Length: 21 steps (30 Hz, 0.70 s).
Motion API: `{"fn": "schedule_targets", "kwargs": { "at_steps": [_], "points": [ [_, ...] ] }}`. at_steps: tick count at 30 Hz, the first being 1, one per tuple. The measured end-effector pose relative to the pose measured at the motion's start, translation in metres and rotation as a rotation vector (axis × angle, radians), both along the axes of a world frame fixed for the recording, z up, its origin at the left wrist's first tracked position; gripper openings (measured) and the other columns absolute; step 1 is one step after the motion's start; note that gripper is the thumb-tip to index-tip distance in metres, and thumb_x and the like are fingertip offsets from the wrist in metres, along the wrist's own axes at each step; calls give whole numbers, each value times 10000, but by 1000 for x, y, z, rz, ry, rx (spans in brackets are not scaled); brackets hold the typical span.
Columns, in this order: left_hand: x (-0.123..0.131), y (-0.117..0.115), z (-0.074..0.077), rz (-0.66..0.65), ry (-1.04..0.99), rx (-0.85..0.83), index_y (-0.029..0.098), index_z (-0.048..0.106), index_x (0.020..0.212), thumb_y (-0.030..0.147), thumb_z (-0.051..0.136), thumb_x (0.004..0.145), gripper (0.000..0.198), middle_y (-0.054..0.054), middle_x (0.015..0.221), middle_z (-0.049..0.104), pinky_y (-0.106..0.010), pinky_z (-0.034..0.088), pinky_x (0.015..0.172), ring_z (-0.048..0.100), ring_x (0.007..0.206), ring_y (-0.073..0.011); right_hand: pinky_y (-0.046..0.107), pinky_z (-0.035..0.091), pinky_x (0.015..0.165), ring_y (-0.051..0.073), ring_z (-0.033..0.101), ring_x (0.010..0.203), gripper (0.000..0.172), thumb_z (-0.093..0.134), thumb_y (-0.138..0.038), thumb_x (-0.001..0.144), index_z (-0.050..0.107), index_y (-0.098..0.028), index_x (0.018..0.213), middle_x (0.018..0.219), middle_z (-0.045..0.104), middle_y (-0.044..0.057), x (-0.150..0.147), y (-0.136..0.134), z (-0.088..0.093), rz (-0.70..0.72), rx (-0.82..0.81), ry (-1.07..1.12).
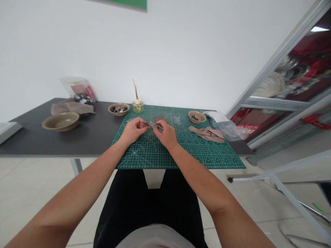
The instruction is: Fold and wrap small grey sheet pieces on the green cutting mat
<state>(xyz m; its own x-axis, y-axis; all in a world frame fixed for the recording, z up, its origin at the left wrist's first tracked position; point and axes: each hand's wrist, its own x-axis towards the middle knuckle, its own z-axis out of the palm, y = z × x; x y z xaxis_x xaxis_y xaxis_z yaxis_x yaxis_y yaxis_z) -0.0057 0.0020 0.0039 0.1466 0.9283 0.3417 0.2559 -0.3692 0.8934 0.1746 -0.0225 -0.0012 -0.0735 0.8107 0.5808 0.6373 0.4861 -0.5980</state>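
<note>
A small dark piece is pinched between the thumb and fingertips of the left hand; its exact shape is too small to be told. A thin grey strip is gripped between the thumb and fingers of the right hand, with one end directed toward the left fingertips; contact between strip and piece cannot be confirmed. Both hands are positioned near each other above the green cutting mat, which is laid on the dark tabletop. Just beyond the right hand, a flat brown patch is partly covered by its fingers, and a small clear sheet is placed to the right of the patch. A right-hand bowl, containing a few dark pieces, is set near a crumpled beige cloth and a clear plastic bag. At the mat's far left corner, a glass jar is fitted with an upright stick. Beside it, a middle bowl is filled with dark and pale pieces. Farther left, a wide bowl is placed in front of a brown cloth and a clear container.
</note>
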Motion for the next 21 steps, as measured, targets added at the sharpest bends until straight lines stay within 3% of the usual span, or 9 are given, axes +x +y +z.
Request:
{"fn": "schedule_targets", "kwargs": {
  "at_steps": [4,10,15,21],
  "points": [
    [-1,0,0,-7,114,-1,157,647,842,349,735,678,267,9,711,632,-261,447,655,556,637,-123,271,497,785,165,676,821,161,569,-255,858,659,-247,991,904,721,2,-2,-1,0,97,-26,-55],
    [-3,0,2,54,193,38,156,710,963,357,691,719,316,15,699,621,-257,426,642,536,636,-127,284,519,850,162,667,905,230,551,-220,861,672,-228,1056,1043,716,33,-1,1,-2,205,-12,-36],
    [-2,-2,4,2,255,32,168,684,793,403,676,752,238,23,644,603,-249,387,596,516,605,-122,294,512,877,162,671,946,288,511,-206,895,657,-216,1143,1117,713,47,1,3,-1,274,-7,14],
    [-1,0,1,47,180,0,169,648,832,419,734,700,295,17,661,621,-249,407,589,540,605,-131,296,495,882,174,671,978,235,537,-213,904,693,-221,1080,1064,734,34,2,6,0,235,-13,37]
  ]
}}
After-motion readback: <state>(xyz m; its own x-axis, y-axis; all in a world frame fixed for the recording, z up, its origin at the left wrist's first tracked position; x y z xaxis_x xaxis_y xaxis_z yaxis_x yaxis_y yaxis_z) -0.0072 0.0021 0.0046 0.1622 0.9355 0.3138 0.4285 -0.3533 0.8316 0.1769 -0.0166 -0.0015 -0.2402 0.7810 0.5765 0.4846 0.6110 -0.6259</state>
